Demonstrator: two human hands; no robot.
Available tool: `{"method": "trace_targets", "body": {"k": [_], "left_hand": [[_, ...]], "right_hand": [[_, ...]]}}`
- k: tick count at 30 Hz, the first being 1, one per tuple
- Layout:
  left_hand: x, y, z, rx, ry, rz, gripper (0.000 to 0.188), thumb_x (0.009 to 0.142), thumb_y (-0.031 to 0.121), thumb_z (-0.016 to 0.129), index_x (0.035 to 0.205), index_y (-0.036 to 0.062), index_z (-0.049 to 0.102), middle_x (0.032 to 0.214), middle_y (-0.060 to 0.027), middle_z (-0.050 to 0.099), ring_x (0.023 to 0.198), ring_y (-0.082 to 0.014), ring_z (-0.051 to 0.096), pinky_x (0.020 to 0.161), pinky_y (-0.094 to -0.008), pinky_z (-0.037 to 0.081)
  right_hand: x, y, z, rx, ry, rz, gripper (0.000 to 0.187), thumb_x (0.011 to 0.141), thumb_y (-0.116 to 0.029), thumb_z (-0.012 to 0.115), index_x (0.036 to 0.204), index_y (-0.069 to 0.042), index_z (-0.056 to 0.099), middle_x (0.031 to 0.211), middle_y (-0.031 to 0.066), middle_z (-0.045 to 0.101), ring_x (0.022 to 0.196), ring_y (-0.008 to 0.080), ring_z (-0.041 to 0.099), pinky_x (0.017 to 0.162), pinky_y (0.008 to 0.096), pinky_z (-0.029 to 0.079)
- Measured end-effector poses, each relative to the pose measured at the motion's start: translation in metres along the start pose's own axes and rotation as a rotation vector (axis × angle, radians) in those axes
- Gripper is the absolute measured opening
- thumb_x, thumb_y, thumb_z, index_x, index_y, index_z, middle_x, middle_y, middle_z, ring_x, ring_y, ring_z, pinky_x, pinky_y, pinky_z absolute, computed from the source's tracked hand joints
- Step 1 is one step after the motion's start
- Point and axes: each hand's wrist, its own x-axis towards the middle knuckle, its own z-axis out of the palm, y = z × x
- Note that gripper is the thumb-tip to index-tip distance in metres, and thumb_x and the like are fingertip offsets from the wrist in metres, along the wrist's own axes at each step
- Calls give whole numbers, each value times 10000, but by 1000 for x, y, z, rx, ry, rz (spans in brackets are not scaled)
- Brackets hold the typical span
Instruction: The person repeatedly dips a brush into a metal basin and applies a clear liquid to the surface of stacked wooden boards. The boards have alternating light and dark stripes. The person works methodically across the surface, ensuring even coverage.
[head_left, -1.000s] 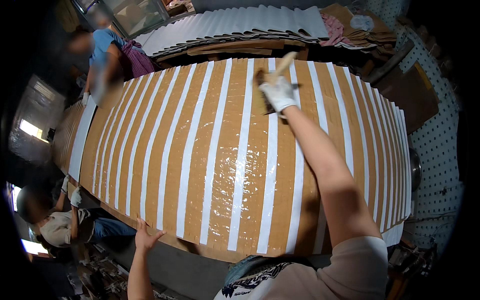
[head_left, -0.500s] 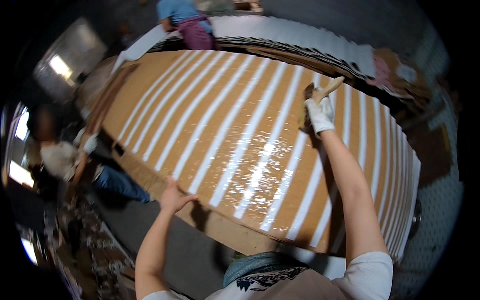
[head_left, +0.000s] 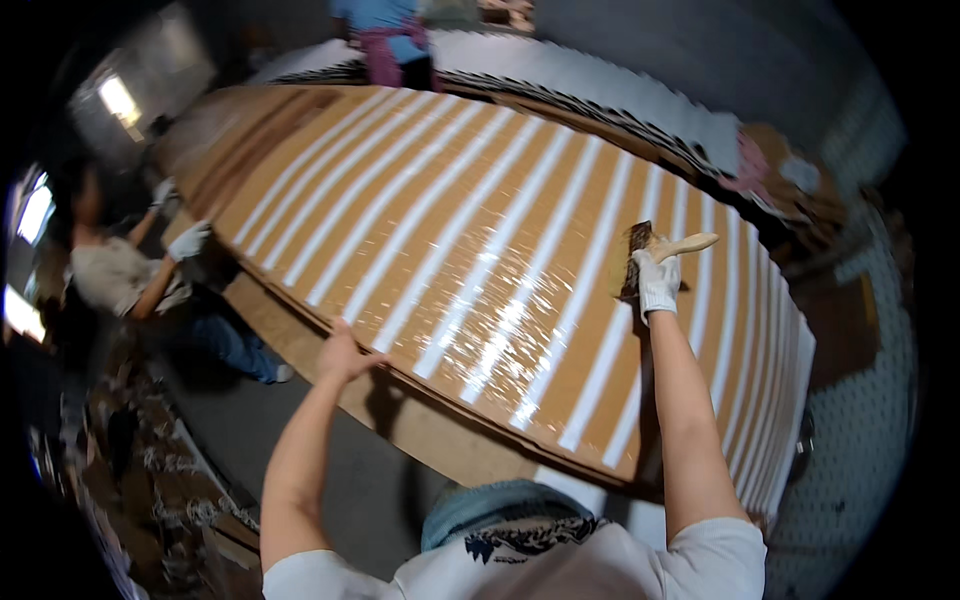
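Observation:
A long brown board [head_left: 470, 250] with several white stripes lies across the middle, its surface shiny and wet in places. My right hand [head_left: 656, 283], in a white glove, grips a wide brush [head_left: 650, 255] with a pale wooden handle, its dark bristles pressed on the board near the right side. My bare left hand [head_left: 345, 352] rests on the board's near edge, fingers spread over the rim.
A person in white gloves [head_left: 120, 275] crouches at the board's left end. Another person in a blue top [head_left: 395, 40] stands at the far end. More striped boards [head_left: 600, 90] are stacked behind. Dark floor with scraps [head_left: 170, 480] lies below left.
My view has swung left and the board now runs diagonally. My right hand with the brush has drawn back toward me along the board. My left hand stays on the near edge.

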Motion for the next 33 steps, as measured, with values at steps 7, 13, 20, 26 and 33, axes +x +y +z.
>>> {"method": "trace_targets", "body": {"k": [7, 13, 20, 26, 33], "left_hand": [[-9, 21, -17, 119, -48, -5, 1331, 615, 708, 793, 1461, -165, 249, 1541, -329, 267, 1343, -378, 466, 1064, -389, 444], [7, 27, -27, 207, -169, 12, 1300, 614, 754, 760, 1408, -184, 336, 1469, -333, 392, 1227, -371, 578, 973, -407, 514], [1, 40, -37, 290, -207, 45, 1103, 647, 767, 725, 1247, -133, 509, 1262, -288, 600, 1057, -365, 667, 868, -442, 551], [-17, 6, -23, 274, 47, 91, 1216, 695, 779, 670, 1422, -143, 350, 1366, -303, 530, 1118, -382, 639, 889, -442, 545], [-5, 26, -27, 307, -56, 107, 1234, 681, 771, 695, 1348, -221, 389, 1341, -373, 508, 1092, -396, 651, 861, -424, 560]], "right_hand": [[-31, 46, -157, -486, 333, 365, 328, 850, -224, 625, 1082, 8, 634, 961, 134, 687, 865, 299, 658, 769, 406, 514], [-92, -74, -37, -241, 5, 101, 216, 835, -294, 593, 822, -84, 642, 657, 78, 600, 606, 258, 598, 572, 423, 498], [-139, -85, 40, -280, -320, 199, 435, 824, -417, 618, 1023, -33, 663, 922, 222, 680, 864, 384, 671, 823, 461, 541], [-148, 53, -130, -150, 347, -54, 421, 863, -262, 690, 1192, -6, 635, 959, 124, 712, 827, 247, 681, 721, 382, 541], [-187, -54, -106, -167, 256, 348, 360, 884, -355, 663, 972, -6, 663, 811, 123, 680, 727, 277, 636, 675, 422, 502]]}}
